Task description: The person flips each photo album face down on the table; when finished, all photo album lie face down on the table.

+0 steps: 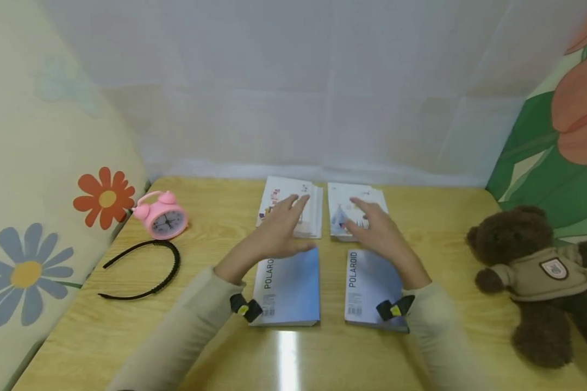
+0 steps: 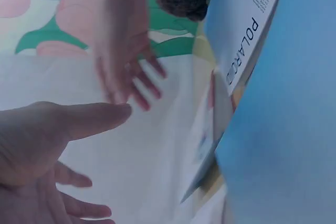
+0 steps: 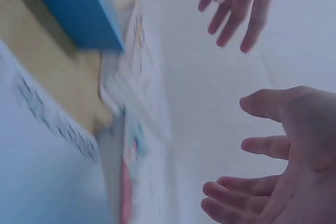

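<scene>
Four flat things in play: two white stacks at the far side, two blue boxes near, all on the table (image 1: 215, 347).
Left hand (image 1: 279, 231): fingers straight and relaxed, holding nothing, hovering over the left stack (image 1: 293, 209); can't tell if it touches.
Right hand (image 1: 376, 231): same deal, fingers loose and spread, empty, over the right stack (image 1: 354, 209).
Left box (image 1: 288, 288): lies flat just near of its stack, "POLAROID" on the spine.
Right box (image 1: 372, 290): flat too, partly under the right forearm.
How the stacks handle: my guess is light, thin, a bit slippery, loose sheets or cards that could fan out. Best pinched at the long edges, thumb on one side, fingers on the other.
Boxes: look stiff and light, easy to take by the sides.
Also around: pink clock (image 1: 163, 217) and black headband (image 1: 147, 269) left, teddy (image 1: 538, 277) right.
</scene>
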The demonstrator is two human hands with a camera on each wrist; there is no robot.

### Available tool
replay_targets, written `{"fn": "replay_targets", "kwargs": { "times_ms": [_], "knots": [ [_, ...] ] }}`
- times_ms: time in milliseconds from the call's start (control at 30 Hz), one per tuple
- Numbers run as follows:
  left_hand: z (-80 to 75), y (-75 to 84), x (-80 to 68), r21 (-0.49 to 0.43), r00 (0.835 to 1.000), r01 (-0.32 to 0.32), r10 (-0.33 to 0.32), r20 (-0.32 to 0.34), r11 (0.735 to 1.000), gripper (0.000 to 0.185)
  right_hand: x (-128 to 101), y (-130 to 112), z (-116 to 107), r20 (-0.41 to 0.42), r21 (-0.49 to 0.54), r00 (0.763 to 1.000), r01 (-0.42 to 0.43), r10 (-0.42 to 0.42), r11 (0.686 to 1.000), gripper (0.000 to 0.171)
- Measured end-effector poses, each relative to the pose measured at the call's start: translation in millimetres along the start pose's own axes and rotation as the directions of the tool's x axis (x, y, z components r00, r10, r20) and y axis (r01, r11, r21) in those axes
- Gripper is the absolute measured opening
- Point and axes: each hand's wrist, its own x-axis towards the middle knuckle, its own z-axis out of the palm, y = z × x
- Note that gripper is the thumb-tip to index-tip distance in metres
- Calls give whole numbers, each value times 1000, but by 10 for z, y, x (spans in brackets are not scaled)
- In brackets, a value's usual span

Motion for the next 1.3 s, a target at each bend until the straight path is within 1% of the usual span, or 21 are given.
{"fn": "replay_targets", "kwargs": {
  "times_ms": [67, 167, 233, 300, 333, 400, 467, 567, 633, 700, 767, 800, 867, 967, 1033, 1100, 1200, 1300],
  "knots": [
    [78, 15, 269, -2, 999, 46, -46, 24, 999, 104, 246, 88, -151, 15, -46, 999, -49, 50, 998, 64],
    [286, -3, 603, -11, 994, 98, -97, 44, 995, 103, 603, 267, -227, 49, -103, 991, -118, 123, 988, 68],
    [434, -14, 785, -34, 990, 128, -126, 61, 991, 97, 775, 404, -237, 78, -131, 983, -157, 168, 979, 70],
    [572, -10, 941, -71, 986, 153, -147, 79, 986, 88, 885, 574, -249, 99, -162, 974, -189, 206, 969, 72],
    [623, -5, 961, -93, 981, 176, -166, 100, 980, 82, 905, 632, -239, 116, -171, 968, -199, 221, 965, 73],
    [713, 1, 974, -142, 970, 219, -200, 139, 965, 75, 920, 731, -231, 144, -198, 960, -211, 241, 957, 76],
    [787, 7, 964, -185, 964, 243, -216, 158, 952, 72, 912, 811, -227, 157, -208, 952, -227, 261, 951, 79],
    [881, 20, 939, -218, 964, 254, -229, 133, 942, 73, 871, 872, -229, 171, -194, 945, -244, 277, 950, 82],
    [929, 33, 924, -222, 964, 262, -244, 105, 939, 80, 848, 891, -212, 172, -179, 944, -250, 280, 952, 81],
    [965, 44, 910, -236, 963, 270, -258, 84, 933, 87, 831, 899, -181, 173, -186, 944, -249, 281, 951, 79],
    [997, 46, 901, -269, 961, 275, -264, 77, 923, 92, 816, 912, -145, 163, -194, 944, -253, 286, 948, 77],
    [1007, 49, 895, -302, 962, 271, -261, 76, 914, 92, 808, 917, -128, 153, -198, 945, -259, 290, 945, 76],
    [1002, 59, 881, -350, 966, 256, -249, 67, 901, 88, 783, 903, -117, 138, -191, 941, -280, 308, 941, 76],
    [972, 71, 854, -411, 974, 222, -222, 50, 884, 80, 741, 855, -111, 131, -125, 934, -316, 331, 941, 74],
    [930, 83, 835, -422, 980, 192, -197, 34, 886, 77, 716, 812, -110, 143, -71, 934, -321, 328, 944, 73],
    [879, 92, 821, -430, 986, 155, -168, 10, 889, 79, 699, 774, -103, 154, -6, 939, -309, 306, 951, 70],
    [779, 115, 797, -440, 991, 105, -131, -29, 892, 87, 686, 736, -81, 164, 89, 953, -270, 254, 959, 65],
    [660, 148, 769, -452, 992, 78, -116, -57, 889, 96, 685, 704, -50, 174, 197, 962, -241, 208, 950, 61]
  ]
}}
